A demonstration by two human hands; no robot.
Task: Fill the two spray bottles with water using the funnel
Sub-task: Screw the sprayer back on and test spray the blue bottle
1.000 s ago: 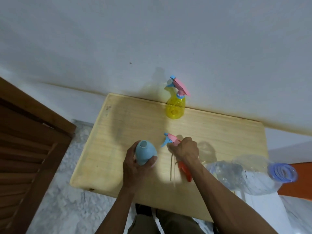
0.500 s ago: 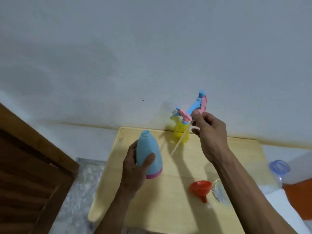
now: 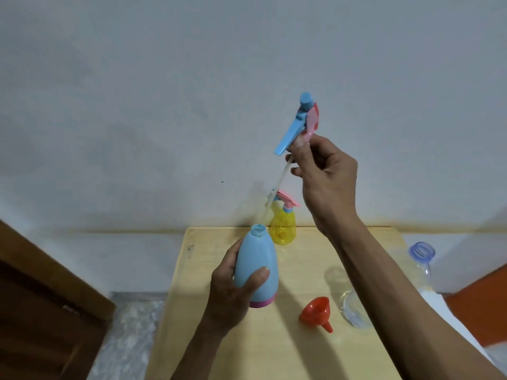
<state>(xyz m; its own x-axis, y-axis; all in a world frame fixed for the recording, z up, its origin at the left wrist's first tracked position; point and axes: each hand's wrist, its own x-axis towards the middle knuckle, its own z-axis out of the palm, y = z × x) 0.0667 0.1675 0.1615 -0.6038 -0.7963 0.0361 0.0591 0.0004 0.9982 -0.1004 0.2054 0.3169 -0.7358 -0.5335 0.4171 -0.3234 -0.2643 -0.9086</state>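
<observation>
Head view: left hand point(image 3: 233, 294) wrapped around the blue bottle point(image 3: 256, 266), upright, neck open, above the table point(image 3: 247, 346). Right hand point(image 3: 326, 182) raised, pinching the spray head point(image 3: 301, 123); its tube point(image 3: 277, 187) slants toward the neck. Yellow spray bottle point(image 3: 282, 224) stands at the far edge. Red funnel point(image 3: 315, 311) lies near the right edge, beside a clear water bottle point(image 3: 354, 305).

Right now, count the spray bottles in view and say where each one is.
2. The pale blue plastic spray bottle, its trigger head removed, is held in the left hand above the wooden table. The yellow translucent spray bottle stands at the table's far edge by the wall.
</observation>
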